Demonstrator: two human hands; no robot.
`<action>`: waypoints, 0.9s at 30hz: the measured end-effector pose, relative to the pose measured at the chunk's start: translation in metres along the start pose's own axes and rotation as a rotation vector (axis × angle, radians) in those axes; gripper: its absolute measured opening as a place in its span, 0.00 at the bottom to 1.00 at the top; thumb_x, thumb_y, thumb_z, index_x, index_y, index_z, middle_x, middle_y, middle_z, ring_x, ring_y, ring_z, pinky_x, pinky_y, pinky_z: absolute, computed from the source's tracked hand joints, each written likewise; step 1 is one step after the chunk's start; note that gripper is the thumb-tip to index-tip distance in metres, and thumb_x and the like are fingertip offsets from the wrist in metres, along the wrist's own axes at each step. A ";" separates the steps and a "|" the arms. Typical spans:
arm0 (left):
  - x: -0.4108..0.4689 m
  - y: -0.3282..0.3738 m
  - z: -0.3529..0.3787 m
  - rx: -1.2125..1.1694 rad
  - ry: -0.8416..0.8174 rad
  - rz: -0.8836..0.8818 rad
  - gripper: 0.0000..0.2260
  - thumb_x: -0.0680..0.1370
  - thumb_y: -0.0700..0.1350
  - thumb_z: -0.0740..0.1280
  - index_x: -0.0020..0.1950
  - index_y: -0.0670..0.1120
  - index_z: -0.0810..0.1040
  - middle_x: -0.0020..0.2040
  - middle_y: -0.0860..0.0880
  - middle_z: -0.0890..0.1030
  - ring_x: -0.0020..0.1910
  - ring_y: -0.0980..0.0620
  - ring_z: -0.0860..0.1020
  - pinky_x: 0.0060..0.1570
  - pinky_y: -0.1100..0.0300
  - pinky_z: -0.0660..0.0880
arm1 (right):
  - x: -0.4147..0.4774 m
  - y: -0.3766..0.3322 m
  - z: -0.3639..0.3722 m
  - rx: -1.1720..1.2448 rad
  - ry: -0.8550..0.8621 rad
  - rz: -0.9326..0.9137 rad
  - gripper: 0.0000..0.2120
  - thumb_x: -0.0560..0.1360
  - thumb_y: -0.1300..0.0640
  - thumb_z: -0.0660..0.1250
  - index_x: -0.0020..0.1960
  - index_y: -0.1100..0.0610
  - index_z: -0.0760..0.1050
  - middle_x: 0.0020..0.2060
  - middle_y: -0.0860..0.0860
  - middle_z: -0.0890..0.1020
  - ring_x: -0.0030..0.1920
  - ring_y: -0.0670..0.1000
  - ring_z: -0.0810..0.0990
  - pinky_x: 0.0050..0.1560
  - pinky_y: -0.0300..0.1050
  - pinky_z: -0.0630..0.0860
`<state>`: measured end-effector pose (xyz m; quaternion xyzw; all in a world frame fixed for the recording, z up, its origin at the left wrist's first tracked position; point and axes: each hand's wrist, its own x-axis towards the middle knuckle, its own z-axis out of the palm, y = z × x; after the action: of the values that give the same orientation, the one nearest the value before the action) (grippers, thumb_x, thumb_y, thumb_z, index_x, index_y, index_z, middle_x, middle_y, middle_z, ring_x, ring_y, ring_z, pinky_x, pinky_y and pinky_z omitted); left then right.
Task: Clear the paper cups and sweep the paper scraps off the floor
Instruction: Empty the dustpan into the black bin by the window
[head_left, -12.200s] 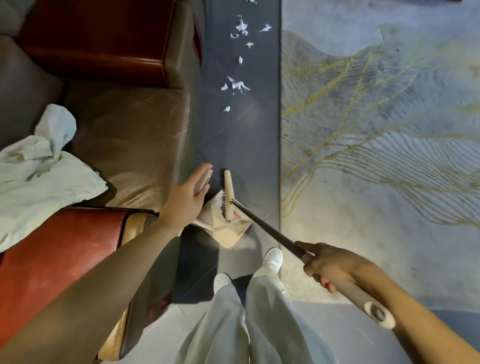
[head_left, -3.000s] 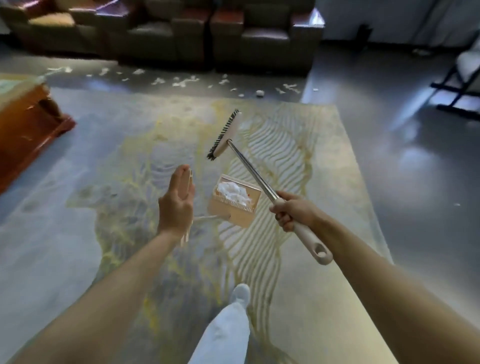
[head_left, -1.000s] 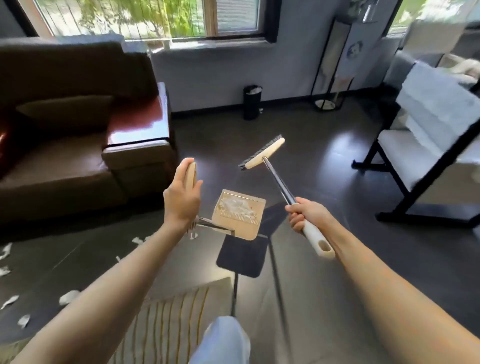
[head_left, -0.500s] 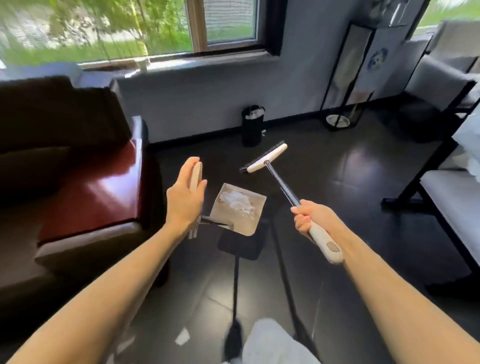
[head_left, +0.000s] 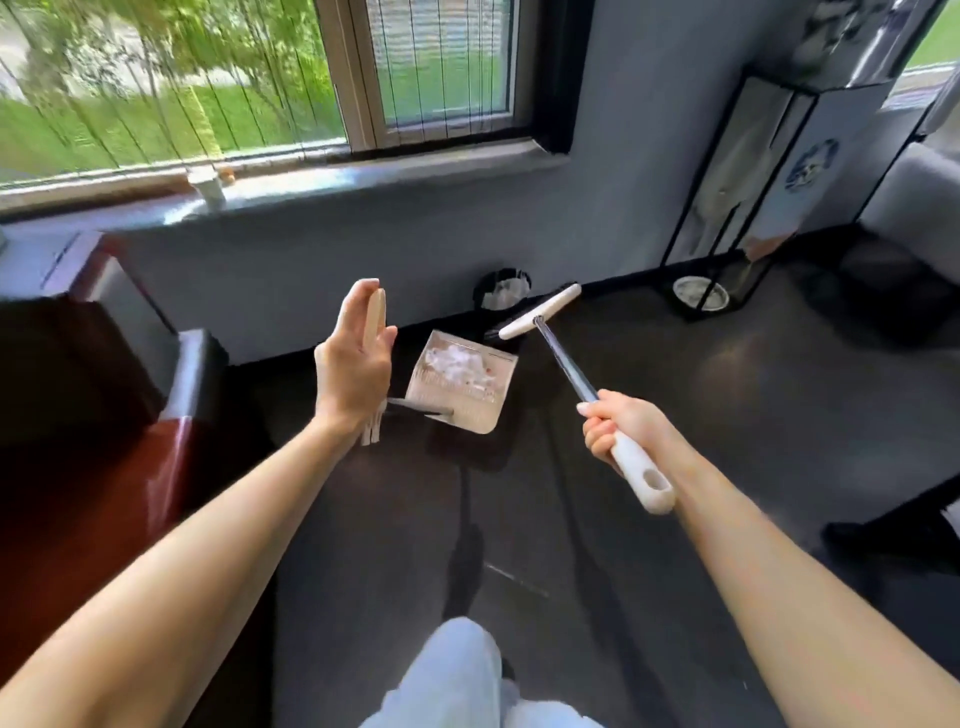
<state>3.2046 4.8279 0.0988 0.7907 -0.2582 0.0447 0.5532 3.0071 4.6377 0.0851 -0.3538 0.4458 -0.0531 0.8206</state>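
My left hand (head_left: 353, 374) holds the upright handle of a dustpan (head_left: 462, 387), fingers nearly straight along it, thumb hooked round. White paper scraps (head_left: 453, 364) lie in the pan, above the dark floor (head_left: 753, 389). My right hand (head_left: 618, 431) is fisted round a broom (head_left: 563, 364), its head raised near a black bin (head_left: 501, 288).

Both forearms bare, extended forward from the lower corners. Left grip (head_left: 353, 369) raised at wrist, palm facing right, fingers (head_left: 356, 306) near straight and pointing up, thumb pressed against the dustpan handle (head_left: 375, 317), which stands upright along the palm. Right grip (head_left: 618, 423) lower, all fingers curled tight in a fist round the broom handle (head_left: 644, 483). Grips well apart. One pale-trousered leg (head_left: 462, 670) forward at bottom centre.
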 end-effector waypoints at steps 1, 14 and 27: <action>0.026 -0.001 0.012 -0.004 0.002 -0.004 0.22 0.77 0.40 0.67 0.68 0.55 0.70 0.57 0.57 0.77 0.49 0.41 0.81 0.49 0.43 0.79 | 0.017 -0.021 0.008 0.003 -0.001 -0.007 0.19 0.80 0.67 0.58 0.64 0.49 0.60 0.30 0.50 0.63 0.16 0.41 0.64 0.14 0.32 0.61; 0.310 -0.009 0.165 0.296 -0.195 0.359 0.22 0.80 0.39 0.62 0.73 0.50 0.66 0.61 0.40 0.78 0.56 0.42 0.79 0.51 0.57 0.72 | 0.156 -0.214 0.027 0.083 0.012 -0.146 0.28 0.80 0.67 0.57 0.77 0.52 0.55 0.31 0.50 0.63 0.18 0.40 0.65 0.15 0.31 0.61; 0.349 0.006 0.342 0.699 -0.964 0.530 0.25 0.79 0.64 0.51 0.74 0.69 0.44 0.56 0.45 0.78 0.49 0.39 0.80 0.48 0.50 0.76 | 0.222 -0.352 -0.037 0.063 0.001 -0.183 0.26 0.80 0.69 0.56 0.74 0.51 0.58 0.30 0.50 0.62 0.17 0.40 0.64 0.14 0.32 0.61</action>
<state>3.4293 4.3940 0.0969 0.7650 -0.6340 -0.0989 0.0557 3.1917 4.2666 0.1389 -0.3668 0.4104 -0.1420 0.8227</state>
